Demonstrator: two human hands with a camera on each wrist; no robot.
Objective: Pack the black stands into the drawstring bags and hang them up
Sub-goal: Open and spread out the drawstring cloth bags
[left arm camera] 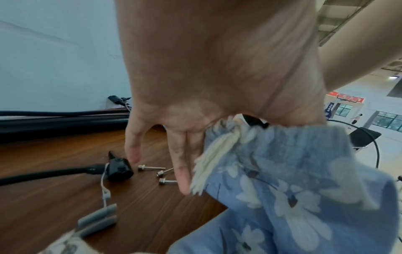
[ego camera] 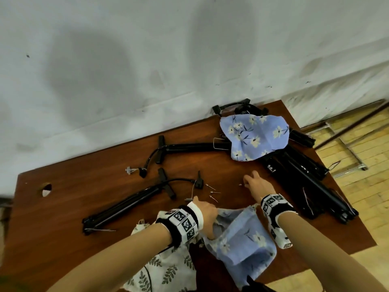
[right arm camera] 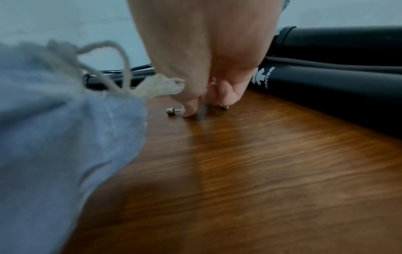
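My left hand pinches the mouth of a blue floral drawstring bag at the table's near edge; in the left wrist view its other fingers point straight down beside the bag. My right hand reaches past it, and its fingertips close on a small metal pin lying on the wood. One folded black stand lies at the left, another behind it. A pile of black stands lies at the right, partly under a second blue floral bag.
A white leaf-print bag lies under my left forearm. Several loose metal pins sit mid-table. The brown table has a round hole at its left and stands against a white wall. A metal frame lies on the floor to the right.
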